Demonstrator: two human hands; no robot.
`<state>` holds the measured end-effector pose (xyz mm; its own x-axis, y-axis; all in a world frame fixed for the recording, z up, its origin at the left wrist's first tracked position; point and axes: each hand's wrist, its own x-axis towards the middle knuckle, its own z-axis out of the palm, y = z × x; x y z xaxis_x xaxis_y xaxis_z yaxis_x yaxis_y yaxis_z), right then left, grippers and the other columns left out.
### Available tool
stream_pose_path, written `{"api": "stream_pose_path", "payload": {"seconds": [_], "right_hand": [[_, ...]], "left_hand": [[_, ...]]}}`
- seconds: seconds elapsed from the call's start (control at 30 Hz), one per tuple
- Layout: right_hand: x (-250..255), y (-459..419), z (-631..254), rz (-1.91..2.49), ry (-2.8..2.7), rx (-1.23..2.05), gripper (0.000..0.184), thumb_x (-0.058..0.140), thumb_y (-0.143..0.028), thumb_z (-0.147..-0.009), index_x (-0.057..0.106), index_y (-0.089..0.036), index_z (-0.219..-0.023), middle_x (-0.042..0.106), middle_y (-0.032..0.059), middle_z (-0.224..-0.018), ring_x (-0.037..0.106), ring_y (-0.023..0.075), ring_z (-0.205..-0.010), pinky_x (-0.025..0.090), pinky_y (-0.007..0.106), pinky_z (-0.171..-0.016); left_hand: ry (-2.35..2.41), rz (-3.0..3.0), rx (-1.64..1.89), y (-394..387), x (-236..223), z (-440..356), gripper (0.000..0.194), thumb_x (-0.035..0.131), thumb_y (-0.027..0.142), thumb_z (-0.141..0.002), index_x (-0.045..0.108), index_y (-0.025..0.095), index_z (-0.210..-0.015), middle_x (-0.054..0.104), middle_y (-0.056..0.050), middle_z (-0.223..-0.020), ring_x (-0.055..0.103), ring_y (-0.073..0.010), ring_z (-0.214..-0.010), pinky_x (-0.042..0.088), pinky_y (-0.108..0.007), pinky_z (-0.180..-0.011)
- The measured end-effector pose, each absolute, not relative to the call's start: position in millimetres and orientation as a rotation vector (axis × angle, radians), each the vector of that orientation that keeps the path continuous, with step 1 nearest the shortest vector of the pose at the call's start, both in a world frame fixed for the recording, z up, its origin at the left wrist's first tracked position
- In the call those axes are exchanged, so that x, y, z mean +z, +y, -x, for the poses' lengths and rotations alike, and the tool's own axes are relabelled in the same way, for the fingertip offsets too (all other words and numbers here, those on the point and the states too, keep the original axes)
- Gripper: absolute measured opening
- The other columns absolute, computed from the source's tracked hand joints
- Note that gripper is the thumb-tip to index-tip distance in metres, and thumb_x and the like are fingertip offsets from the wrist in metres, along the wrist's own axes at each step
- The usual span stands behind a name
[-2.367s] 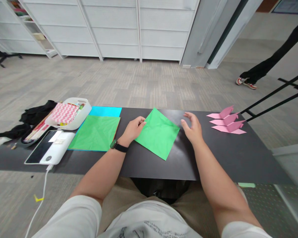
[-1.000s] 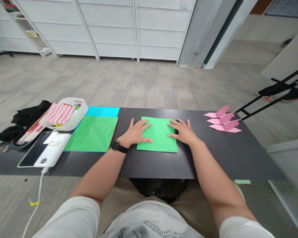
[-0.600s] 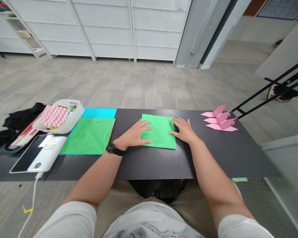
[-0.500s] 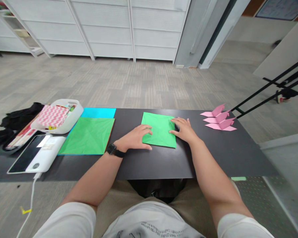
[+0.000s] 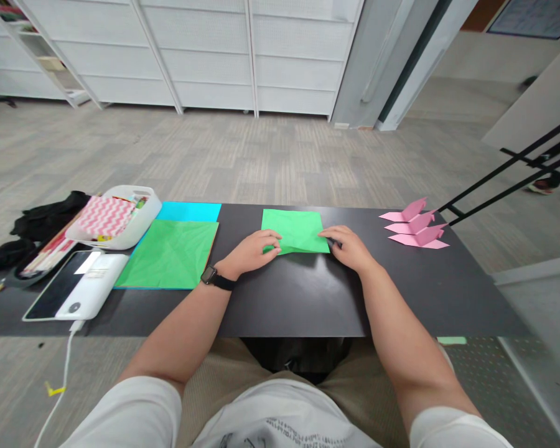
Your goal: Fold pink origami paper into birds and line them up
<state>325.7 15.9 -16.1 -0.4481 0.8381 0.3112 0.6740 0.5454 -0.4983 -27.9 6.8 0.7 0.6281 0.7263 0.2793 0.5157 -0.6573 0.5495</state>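
Observation:
A square sheet of green paper (image 5: pixel 293 231) is between my hands on the dark table, its near edge looking slightly raised. My left hand (image 5: pixel 254 252) has its fingers curled in at the sheet's near left corner, thumb and fingertips together on the edge. On the other side my right hand (image 5: pixel 350 247) pinches the right edge near the corner. Something small and dark (image 5: pixel 334 242) shows by the right fingers; what it is I cannot tell. Three folded pink paper birds (image 5: pixel 419 225) stand in a row to the right.
To the left lies a stack of larger green sheets (image 5: pixel 170 254) over blue paper (image 5: pixel 193 212). Beyond it are a white basket (image 5: pixel 140 227), a white device (image 5: pixel 98 280) with a cable, and a black tray (image 5: pixel 25 274). The table (image 5: pixel 289 305) ends close to my lap.
The green sheet's near edge has come up and away from me. Both hands have closed from a spread pose onto its sides. The view has shifted slightly.

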Motion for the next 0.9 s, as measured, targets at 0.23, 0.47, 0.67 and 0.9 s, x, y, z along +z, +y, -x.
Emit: {"api": "stream_pose_path", "payload": {"seconds": [0.23,0.47,0.67,0.9], "right_hand": [[-19,19,-327,1.319,-2.224,0.324,0.033,0.065,-0.021,-0.090,0.085,-0.032,-0.114,0.079,0.0065,-0.118,0.071,0.0283,-0.112,0.056,0.049,-0.104],[-16,20,-332,1.346,-1.970,0.373,0.028,0.060,-0.031,-0.096,0.085,-0.029,-0.107,0.080,0.0068,-0.110,0.075,0.0267,-0.105,0.060,0.045,-0.099],[-17,22,-333,1.345,-1.917,0.396,0.027,0.062,-0.040,-0.098,0.085,-0.028,-0.103,0.081,0.0075,-0.109,0.076,0.0281,-0.104,0.061,0.047,-0.099],[-13,20,-329,1.293,-1.910,0.438,0.029,0.062,-0.046,-0.098,0.084,-0.027,-0.099,0.081,0.0077,-0.105,0.076,0.0274,-0.101,0.061,0.044,-0.095]], "left_hand": [[0.960,-2.355,0.781,5,9,31,0.026,0.057,0.044,-0.106,0.074,0.025,-0.108,0.075,-0.008,-0.128,0.069,-0.0252,-0.125,0.053,-0.045,-0.116],[1.010,-2.238,1.132,10,8,45,0.040,0.034,0.030,-0.106,0.064,0.022,-0.131,0.070,-0.012,-0.135,0.063,-0.0265,-0.132,0.047,-0.047,-0.120],[1.122,-2.373,0.923,13,1,41,0.057,0.060,0.013,-0.080,0.058,0.022,-0.136,0.064,-0.013,-0.144,0.058,-0.0290,-0.139,0.044,-0.049,-0.124],[1.192,-2.433,0.812,18,-3,37,0.013,0.067,0.035,-0.098,0.069,0.023,-0.104,0.075,-0.008,-0.116,0.068,-0.0267,-0.115,0.052,-0.047,-0.110]]}}
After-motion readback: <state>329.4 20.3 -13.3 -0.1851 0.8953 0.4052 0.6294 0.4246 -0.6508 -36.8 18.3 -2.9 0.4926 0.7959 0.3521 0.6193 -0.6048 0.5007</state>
